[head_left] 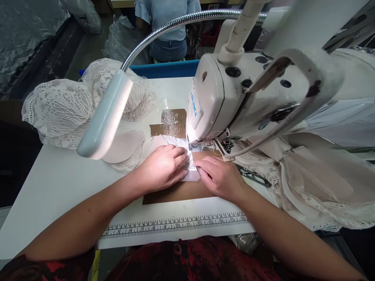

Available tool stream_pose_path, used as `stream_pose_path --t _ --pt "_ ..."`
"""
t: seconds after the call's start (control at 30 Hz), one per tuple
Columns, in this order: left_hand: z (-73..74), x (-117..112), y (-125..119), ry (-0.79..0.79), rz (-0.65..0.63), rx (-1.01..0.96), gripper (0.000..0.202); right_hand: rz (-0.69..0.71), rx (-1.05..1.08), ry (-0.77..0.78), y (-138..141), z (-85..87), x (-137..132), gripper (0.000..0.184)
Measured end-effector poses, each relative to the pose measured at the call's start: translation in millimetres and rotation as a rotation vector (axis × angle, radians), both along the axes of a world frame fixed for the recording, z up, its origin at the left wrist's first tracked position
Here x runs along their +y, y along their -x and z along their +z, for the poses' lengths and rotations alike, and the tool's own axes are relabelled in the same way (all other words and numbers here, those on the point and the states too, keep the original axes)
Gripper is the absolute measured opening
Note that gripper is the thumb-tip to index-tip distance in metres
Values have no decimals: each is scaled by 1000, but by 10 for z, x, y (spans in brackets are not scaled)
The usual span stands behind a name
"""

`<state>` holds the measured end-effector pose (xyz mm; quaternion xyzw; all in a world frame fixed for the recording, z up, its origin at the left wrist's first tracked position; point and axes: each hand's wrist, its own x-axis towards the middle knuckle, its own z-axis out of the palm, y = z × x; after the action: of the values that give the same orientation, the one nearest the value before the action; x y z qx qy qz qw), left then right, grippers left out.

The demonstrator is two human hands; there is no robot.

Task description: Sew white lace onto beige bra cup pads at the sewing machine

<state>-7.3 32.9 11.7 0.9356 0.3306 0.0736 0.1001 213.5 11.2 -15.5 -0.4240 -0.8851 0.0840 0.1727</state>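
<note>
White lace fabric [191, 167] lies under the needle area of a white sewing machine [209, 93]. My left hand [165, 166] rests palm down on the lace, its slightly bent fingers pressing it just left of the presser foot. On the other side, my right hand [218, 173] is closed, thumb and forefinger pinching the lace's right edge. Beneath both hands is a brown sheet [175, 193] on the white table. A beige cup-shaped piece with lace trim [124, 146] lies left of my left hand. What is under my left palm is hidden.
A lamp [105, 117] on a bendable metal neck hangs over the left side. Bunched lace [64, 109] sits at the back left, more lace pieces [319, 179] at right. Black thread snips [253, 175] lie by my right wrist. A ruler strip [175, 226] edges the table; another person [168, 31] sits beyond.
</note>
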Motion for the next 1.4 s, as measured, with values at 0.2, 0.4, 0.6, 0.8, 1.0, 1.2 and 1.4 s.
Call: stream_pose_path --t 0.2,0.4,0.6,0.8,1.0,1.2,1.4 --pt "-18 -59 -55 11 21 -24 34 -79 -13 95 12 36 -7 24" --pt "-70 -33 -52 59 9 -121 30 -21 6 66 25 9 14 24" --pt "-56 -36 -59 23 -10 -122 30 92 73 9 -6 -68 18 17" --pt "-142 -73 -82 -183 -43 15 29 102 73 -38 -20 -60 -2 17" --pt "-157 -69 -85 -212 -31 60 29 78 56 -85 5 -71 -8 20" --pt "-157 -52 -81 -212 -32 78 31 38 19 -67 18 -49 -13 22" --pt "-172 -32 -73 -196 -9 50 33 27 8 -81 12 -45 -13 21"
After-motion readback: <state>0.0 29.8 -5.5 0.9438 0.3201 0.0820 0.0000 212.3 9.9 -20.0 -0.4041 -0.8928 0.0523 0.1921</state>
